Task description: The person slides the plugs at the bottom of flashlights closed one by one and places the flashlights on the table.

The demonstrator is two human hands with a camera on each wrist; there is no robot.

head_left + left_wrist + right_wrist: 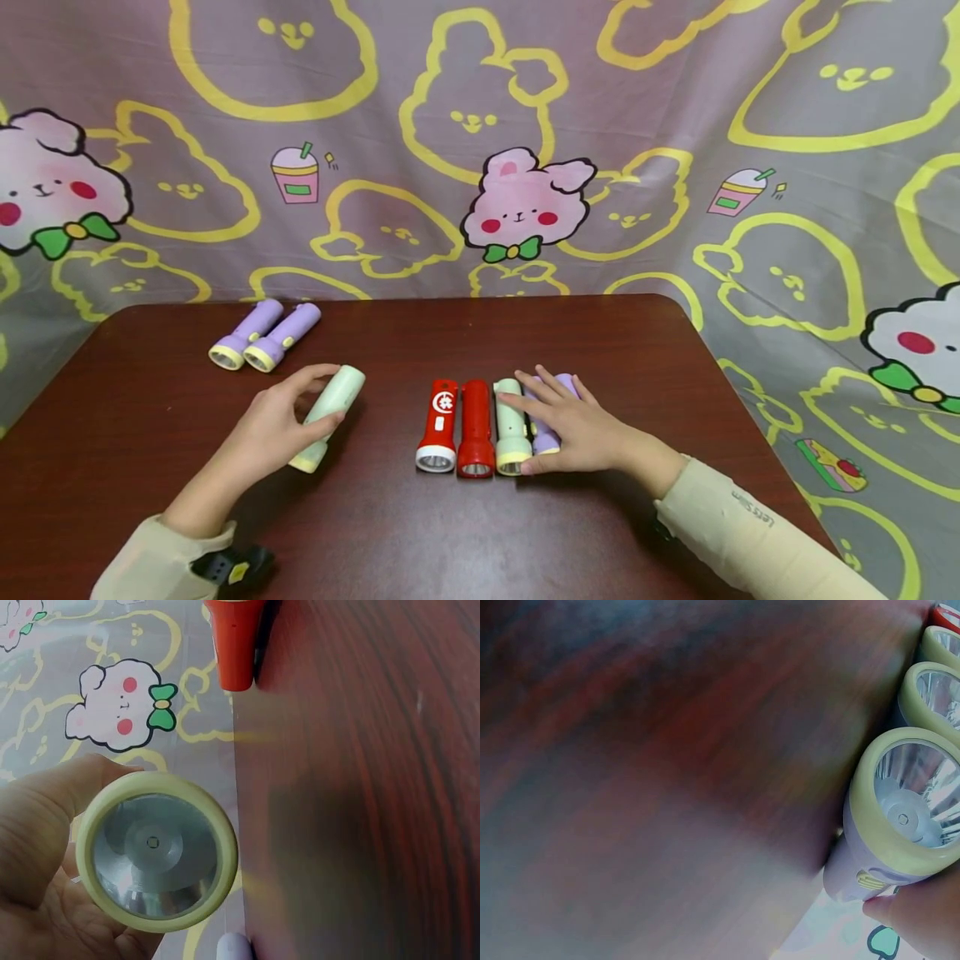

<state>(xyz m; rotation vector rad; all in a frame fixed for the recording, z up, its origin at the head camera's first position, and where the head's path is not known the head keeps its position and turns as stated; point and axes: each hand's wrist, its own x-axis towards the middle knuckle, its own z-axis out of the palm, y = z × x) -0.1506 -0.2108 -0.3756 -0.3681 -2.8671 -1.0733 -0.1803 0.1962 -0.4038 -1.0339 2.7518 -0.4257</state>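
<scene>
Pale green plastic fills your left hand (273, 417): fingers and thumb are clamped round the barrel of a torch (330, 402), which tilts, lens end towards the near edge of the tabletop (465, 542). It seems lifted, so the smooth round barrel could slip if you loosen too soon, or roll if you set it down on its wider rim.

Your right hand (581, 425) clamps nothing; its fingers are spread apart over the right end of a row. Beneath them lie the inner purple torch (545, 436) and the outer purple torch (855, 847), and a finger reaches over the second green torch (512, 421). How hard you press cannot be told, but an uneven push or a dragged palm could splay these. One finger lies near the outer one's yellow switch (870, 880) and could nudge it by accident.

Further out, on the side towards the tabletop's left edge, sit the plain red torch (476, 417) and the white-rimmed red torch (437, 435), which no hand steadies. If you bring the held one across too low, a knock would likely skew the row.

Near the far-left corner lie two far purple torches (251, 329); a careless sweep of your left knuckles could send them rolling towards the far edge.
</scene>
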